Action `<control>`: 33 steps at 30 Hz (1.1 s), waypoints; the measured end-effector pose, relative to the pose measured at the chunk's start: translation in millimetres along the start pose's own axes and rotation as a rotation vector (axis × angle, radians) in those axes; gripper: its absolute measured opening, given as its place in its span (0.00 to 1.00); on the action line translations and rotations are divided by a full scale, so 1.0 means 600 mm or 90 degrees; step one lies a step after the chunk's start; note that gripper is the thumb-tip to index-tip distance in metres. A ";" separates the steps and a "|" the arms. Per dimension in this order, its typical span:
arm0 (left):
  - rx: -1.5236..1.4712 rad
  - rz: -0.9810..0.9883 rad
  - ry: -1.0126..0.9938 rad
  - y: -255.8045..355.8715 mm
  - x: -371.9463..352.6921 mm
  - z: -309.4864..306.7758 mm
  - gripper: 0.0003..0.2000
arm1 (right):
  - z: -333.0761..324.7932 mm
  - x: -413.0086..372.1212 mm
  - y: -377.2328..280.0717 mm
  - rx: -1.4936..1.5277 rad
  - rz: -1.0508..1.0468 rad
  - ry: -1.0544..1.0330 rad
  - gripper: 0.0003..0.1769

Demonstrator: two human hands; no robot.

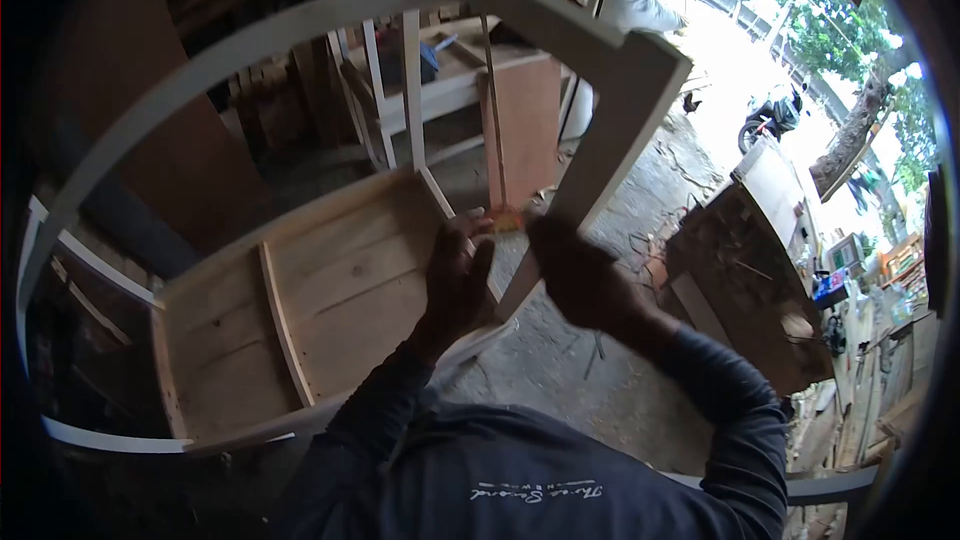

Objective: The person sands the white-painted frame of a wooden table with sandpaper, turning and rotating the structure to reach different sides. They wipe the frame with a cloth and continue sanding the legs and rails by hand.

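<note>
Woodshop: hands (458, 285) on white frame (615, 140) (shirt script (537, 492) unreadable)

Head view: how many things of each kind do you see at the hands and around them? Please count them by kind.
Hands: 2, the left hand and the right hand
White frame: 1
Small orange thing between the hands: 1
Plank panel: 1
Motorbike: 1
Total: 6
</note>
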State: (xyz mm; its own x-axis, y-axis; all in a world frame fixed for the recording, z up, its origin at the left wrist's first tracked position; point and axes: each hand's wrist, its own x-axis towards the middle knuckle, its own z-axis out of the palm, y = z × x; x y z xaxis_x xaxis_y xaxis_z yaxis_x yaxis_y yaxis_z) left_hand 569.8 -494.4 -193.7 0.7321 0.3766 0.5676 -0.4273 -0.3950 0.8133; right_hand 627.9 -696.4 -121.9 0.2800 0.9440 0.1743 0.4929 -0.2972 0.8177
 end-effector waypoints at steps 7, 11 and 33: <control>0.031 0.018 -0.088 -0.051 -0.104 -0.023 0.22 | -0.105 0.049 0.097 0.245 0.128 -0.045 0.27; 0.091 0.241 -0.164 -0.020 -0.091 -0.018 0.38 | -0.004 0.042 -0.023 0.244 0.103 0.050 0.25; 0.124 0.036 0.297 0.030 -0.071 0.271 0.45 | -0.044 0.231 0.399 0.370 -0.252 0.817 0.29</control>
State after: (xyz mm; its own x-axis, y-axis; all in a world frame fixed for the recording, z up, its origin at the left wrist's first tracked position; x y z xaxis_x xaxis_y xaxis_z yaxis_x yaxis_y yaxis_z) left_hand 617.1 -653.4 -224.2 0.3766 0.6673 0.6425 -0.3202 -0.5570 0.7663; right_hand 763.0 -633.1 112.4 -0.7072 0.3607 0.6081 0.7044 0.2849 0.6501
